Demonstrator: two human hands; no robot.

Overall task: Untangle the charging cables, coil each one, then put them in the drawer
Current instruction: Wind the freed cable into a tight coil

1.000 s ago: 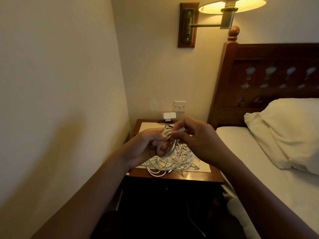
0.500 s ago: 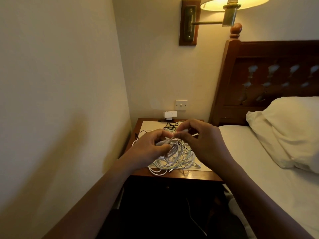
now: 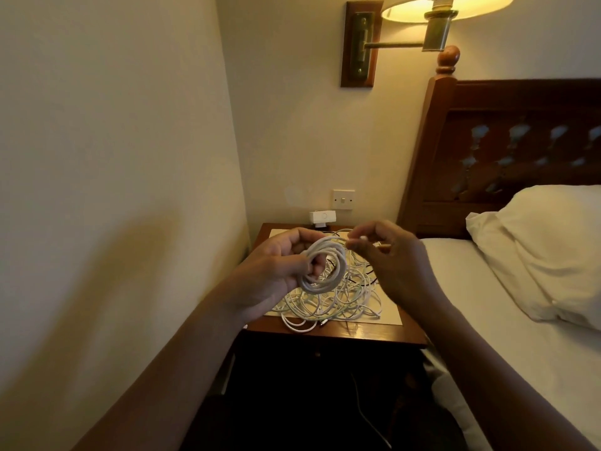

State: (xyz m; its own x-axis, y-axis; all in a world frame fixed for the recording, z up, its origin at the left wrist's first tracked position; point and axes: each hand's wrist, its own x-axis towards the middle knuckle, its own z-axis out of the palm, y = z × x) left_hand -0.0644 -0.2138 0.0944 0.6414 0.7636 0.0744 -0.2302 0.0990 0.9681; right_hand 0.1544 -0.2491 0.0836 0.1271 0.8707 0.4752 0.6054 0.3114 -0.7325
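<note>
Above nightstand: left hand grips white cable coil, fingers through loops; right hand pinches free end, apparently plug. Step: finishing coil. Next: tuck end, open drawer. Cable tangle lies on tabletop.

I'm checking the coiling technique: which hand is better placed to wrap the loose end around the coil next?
Probably the right hand: it pinches the cable's loose end just beside the coil, while the left hand has its fingers through the coil, holding it.
</note>
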